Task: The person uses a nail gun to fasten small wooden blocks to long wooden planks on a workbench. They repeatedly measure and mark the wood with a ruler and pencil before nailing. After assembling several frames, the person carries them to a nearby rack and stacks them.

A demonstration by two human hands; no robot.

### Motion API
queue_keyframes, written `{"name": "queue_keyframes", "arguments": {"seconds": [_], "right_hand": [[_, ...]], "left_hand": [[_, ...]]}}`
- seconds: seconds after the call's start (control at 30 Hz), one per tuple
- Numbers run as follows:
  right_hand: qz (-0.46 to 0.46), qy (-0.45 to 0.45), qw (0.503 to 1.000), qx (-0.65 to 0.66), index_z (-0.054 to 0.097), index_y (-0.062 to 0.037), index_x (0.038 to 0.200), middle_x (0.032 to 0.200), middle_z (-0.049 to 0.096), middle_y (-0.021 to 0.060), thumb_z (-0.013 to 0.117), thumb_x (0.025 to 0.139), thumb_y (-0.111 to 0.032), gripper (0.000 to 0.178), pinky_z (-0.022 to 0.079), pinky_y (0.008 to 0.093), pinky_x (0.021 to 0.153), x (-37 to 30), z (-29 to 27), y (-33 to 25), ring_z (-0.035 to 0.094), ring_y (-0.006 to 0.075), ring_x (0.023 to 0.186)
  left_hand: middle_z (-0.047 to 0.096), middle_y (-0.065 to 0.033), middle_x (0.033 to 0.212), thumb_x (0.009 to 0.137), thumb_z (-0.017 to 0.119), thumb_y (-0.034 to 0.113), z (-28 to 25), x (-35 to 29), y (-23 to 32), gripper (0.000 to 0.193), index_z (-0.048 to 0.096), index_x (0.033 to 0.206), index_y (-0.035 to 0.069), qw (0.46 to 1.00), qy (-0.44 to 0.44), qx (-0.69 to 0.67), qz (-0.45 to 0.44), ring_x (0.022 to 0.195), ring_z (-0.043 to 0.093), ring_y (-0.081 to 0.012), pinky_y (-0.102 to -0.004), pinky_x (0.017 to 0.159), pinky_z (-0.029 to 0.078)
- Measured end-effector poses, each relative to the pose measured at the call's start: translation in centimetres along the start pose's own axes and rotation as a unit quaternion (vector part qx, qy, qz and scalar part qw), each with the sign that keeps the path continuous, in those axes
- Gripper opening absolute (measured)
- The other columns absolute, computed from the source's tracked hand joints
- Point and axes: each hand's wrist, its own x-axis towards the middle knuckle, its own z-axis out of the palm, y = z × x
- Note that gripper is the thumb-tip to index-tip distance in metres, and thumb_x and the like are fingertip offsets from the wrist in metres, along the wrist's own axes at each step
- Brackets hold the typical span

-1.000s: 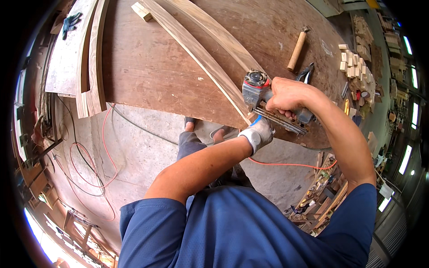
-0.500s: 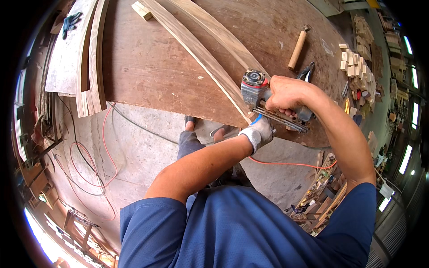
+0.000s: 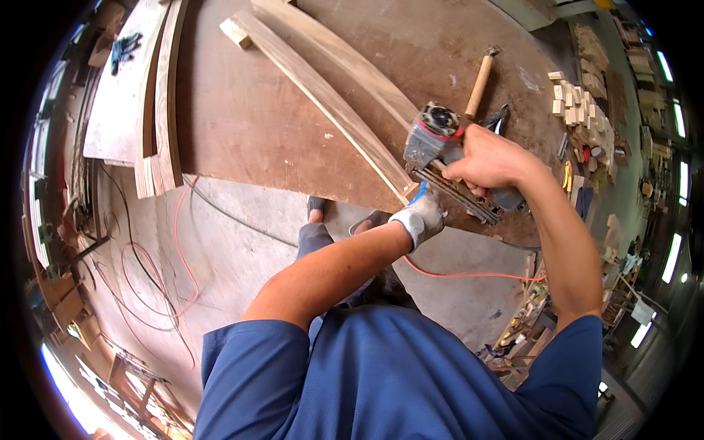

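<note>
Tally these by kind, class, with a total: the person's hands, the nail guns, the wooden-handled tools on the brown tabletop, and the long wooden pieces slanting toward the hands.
Hands: 2 (left hand, right hand)
Nail gun: 1
Wooden-handled tool: 1
Long wooden pieces: 2
Total: 6

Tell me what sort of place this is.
Probably a woodworking shop: long wooden strips lie on a workbench, small wood blocks are piled to the right, and the right hand grips what looks like a nail gun.
</note>
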Motion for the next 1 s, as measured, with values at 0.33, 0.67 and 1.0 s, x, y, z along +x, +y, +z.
{"name": "queue_keyframes", "arguments": {"seconds": [0.33, 0.67, 1.0], "right_hand": [[0.004, 0.225, 0.953, 0.202, 0.073, 0.0039, 0.105, 0.099, 0.075, 0.027, 0.079, 0.077, -0.032, 0.046, 0.056, 0.0452, 0.087, -12.1, 8.6, 16.7, 0.074, 0.0372, 0.096], [0.243, 0.338, 0.898, 0.142, 0.069, 0.0016, 0.112, 0.105, 0.073, 0.0275, 0.08, 0.082, -0.028, 0.043, 0.055, 0.0506, 0.092, -7.1, 18.4, 38.5, 0.069, 0.0443, 0.105], [0.189, 0.453, 0.87, 0.051, 0.051, -0.0053, 0.137, 0.127, 0.062, 0.0232, 0.067, 0.086, -0.005, 0.054, 0.051, 0.0533, 0.099, 3.2, 19.6, 44.6, 0.059, 0.043, 0.12]], "left_hand": [[0.071, -0.015, 0.105, 0.1, 0.051, 0.019, -0.8, -2.8, -2.3, 0.026, 0.069, 0.117, 0.01, 1.0, 0.029, 0.007, 0.008, 0.108, 0.063, -0.0344, -0.0494, 0.1, 0.047], [0.069, -0.0079, 0.112, 0.092, 0.056, 0.016, -5.1, -8.9, -9.8, 0.027, 0.07, 0.116, 0.015, 0.983, 0.025, 0.18, -0.032, 0.112, 0.062, -0.0279, -0.0414, 0.099, 0.049], [0.066, -0.0099, 0.115, 0.09, 0.059, 0.011, -6.2, -12.0, -14.2, 0.026, 0.065, 0.115, 0.012, 0.971, 0.01, 0.233, -0.052, 0.114, 0.06, -0.0307, -0.0405, 0.094, 0.055]]}}
